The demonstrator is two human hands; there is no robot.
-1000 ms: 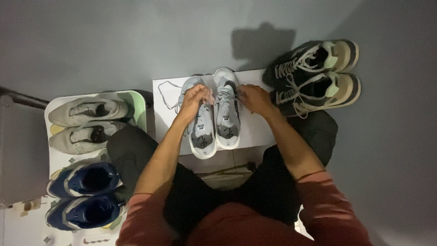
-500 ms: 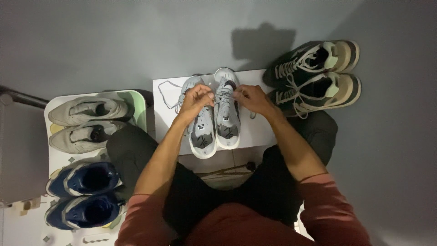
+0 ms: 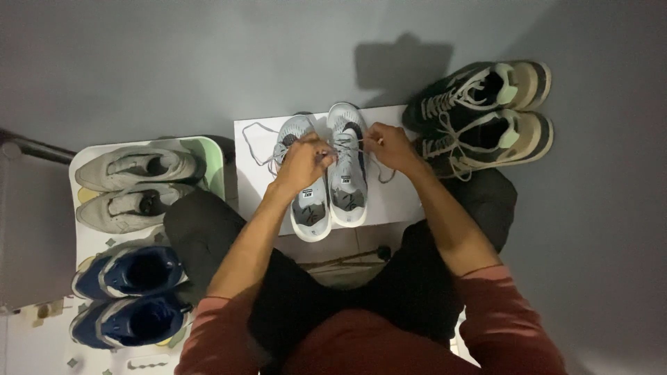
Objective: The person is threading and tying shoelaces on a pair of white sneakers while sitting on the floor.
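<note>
- Our left hand [image 3: 303, 161] and right hand [image 3: 389, 146] each pinch a thin lace [image 3: 349, 146] over two grey mesh sneakers [image 3: 329, 173] on the white board [image 3: 399, 198].
- Left of the board: two beige shoes [image 3: 132, 187], two blue shoes [image 3: 128, 295].
- Right: two dark shoes [image 3: 486, 114].

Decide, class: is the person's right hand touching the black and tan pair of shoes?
Apart. The head view shows white board between the right hand and the black and tan shoes.
</note>
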